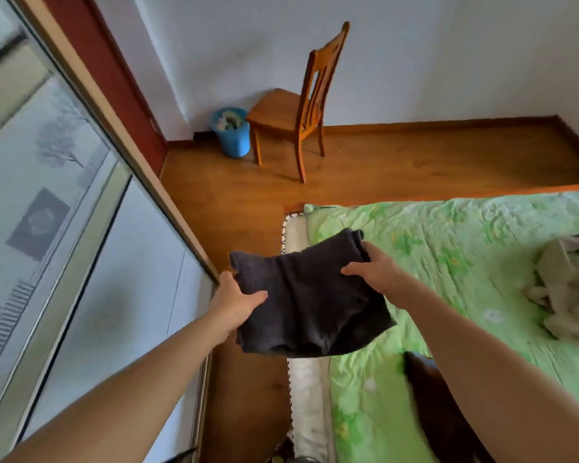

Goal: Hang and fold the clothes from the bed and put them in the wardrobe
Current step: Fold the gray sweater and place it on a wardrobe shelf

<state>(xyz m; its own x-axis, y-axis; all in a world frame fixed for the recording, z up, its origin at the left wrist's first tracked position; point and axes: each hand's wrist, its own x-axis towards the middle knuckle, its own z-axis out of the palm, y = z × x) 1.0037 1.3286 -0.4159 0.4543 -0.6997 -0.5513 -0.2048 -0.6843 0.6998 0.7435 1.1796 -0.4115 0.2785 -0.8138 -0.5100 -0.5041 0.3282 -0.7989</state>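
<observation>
The wardrobe (64, 228) fills the whole left side, its pale sliding doors printed with grey trees and closed along the stretch in front of me. On the right is the bed (465, 262), under a crumpled green flowered sheet, with a white mattress edge showing along its near side. A strip of wooden floor (248, 202) runs between bed and wardrobe and opens out toward the far wall. A wooden chair (295, 108) stands there, seat facing left.

The folded dark garment (311, 295) is up in the air, held flat between both hands. It hangs over the corner of the bed and the floor strip beside it, touching neither, and its near edge sags a little. A heap of pale grey clothes (569, 289) lies loose on the sheet at the far right, well apart from the hands. Something dark (425, 382) lies on the bed under the right forearm; I cannot tell what it is. A blue bin (233, 133) sits just beside the chair, in the corner.

The left hand (234, 302) grips the garment's left edge, thumb across the top and fingers tucked underneath. The right hand (375, 267) holds the far right edge, thumb lying on top and fingers curled round the fold.
</observation>
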